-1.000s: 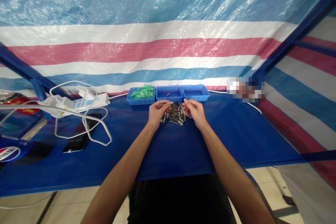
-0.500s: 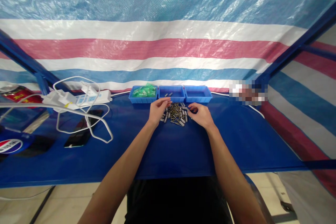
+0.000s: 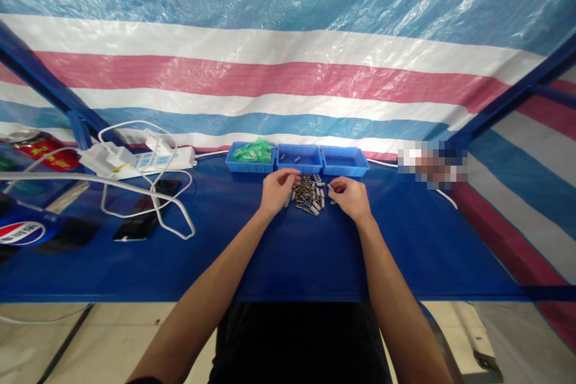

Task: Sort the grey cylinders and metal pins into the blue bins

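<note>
A pile of brass-coloured screws and small silver-grey metal sleeves [image 3: 309, 197] lies on the blue table between my hands. My left hand [image 3: 276, 192] is at the pile's left edge, its fingers closed in a pinch; what they hold, if anything, is too small to make out. At the right edge, my right hand [image 3: 351, 197] pinches a small metal sleeve [image 3: 330, 186] between thumb and fingers. Just behind the pile stands the middle blue bin [image 3: 299, 168], with a few sleeves lying inside.
Left of the middle bin is a blue bin [image 3: 250, 167] of green plastic packets; to its right stands another blue bin [image 3: 345, 170]. Further left are a power strip [image 3: 173, 159] with white cables, a phone [image 3: 141, 216], a red can [image 3: 45, 149] and a blue bottle [image 3: 27, 231].
My left hand has drawn back slightly from the middle bin to the pile. Sleeves in that bin now show apart from my fingers. My right hand stays by the pile's right side; the view shifted slightly.
</note>
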`<state>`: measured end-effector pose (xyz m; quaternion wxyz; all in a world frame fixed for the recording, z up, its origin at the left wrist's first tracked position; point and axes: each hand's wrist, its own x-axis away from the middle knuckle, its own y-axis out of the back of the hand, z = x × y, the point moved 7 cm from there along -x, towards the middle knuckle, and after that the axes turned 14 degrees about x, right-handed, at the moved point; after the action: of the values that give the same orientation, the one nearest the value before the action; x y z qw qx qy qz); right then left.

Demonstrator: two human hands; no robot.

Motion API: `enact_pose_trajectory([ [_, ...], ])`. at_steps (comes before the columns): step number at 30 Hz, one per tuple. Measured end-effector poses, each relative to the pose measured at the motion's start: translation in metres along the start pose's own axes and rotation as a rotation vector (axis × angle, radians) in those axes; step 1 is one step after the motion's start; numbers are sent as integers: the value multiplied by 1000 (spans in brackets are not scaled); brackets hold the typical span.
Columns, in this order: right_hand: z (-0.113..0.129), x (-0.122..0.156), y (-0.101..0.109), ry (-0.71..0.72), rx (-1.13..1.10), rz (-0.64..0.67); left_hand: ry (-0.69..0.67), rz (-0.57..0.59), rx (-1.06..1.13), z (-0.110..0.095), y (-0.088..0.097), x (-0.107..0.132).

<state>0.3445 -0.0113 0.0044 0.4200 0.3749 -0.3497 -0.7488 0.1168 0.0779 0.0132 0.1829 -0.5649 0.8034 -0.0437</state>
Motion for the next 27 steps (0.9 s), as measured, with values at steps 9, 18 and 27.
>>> enact_pose_trajectory([
  [9,3,-3,3,-67,-604,-55,-31,62,-44,-2,-5,2],
  [18,39,7,-16,-58,-1001,214,-116,325,-137,-15,-33,19],
  [27,41,6,-23,-86,-1012,201,-126,332,-78,-18,-33,20],
])
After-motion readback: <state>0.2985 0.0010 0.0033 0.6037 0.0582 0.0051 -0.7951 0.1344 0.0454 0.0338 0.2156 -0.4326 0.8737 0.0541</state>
